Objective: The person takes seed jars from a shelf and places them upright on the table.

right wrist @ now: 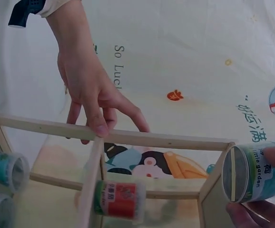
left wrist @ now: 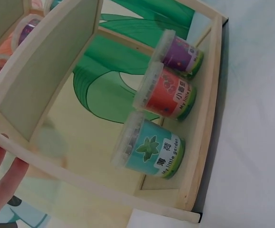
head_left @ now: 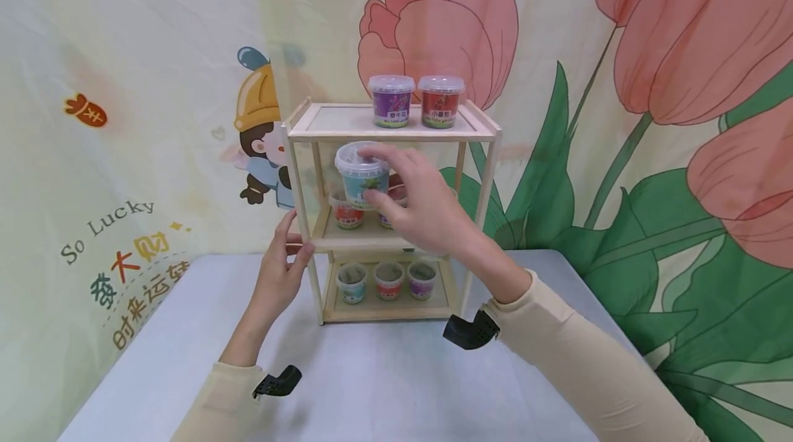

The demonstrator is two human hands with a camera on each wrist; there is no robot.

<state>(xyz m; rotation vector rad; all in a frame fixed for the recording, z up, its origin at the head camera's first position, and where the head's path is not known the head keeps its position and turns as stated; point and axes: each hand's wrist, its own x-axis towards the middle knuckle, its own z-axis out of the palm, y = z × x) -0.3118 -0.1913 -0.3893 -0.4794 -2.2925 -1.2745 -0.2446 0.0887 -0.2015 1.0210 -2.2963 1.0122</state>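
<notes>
In the head view my right hand (head_left: 427, 204) holds a teal lidded plastic cup (head_left: 356, 184) between thumb and fingers. The cup is upright, in front of the gap between the top and middle boards of a wooden three-tier shelf rack (head_left: 337, 118). My left hand (head_left: 279, 270) grips the rack's left post at the middle board, thumb in front. Behind the held cup, a red cup (head_left: 348, 216) stands on the middle board, next to another cup partly hidden by my right hand. The right wrist view shows the teal cup's (right wrist: 263, 171) clear base.
On the top board stand a purple cup (head_left: 392, 103) and a red cup (head_left: 440, 103). The bottom board bears a teal cup (left wrist: 152, 149), a red cup (left wrist: 168, 95) and a purple cup (left wrist: 180, 54). The rack stands on a white-covered table (head_left: 384, 373) before a printed cloth.
</notes>
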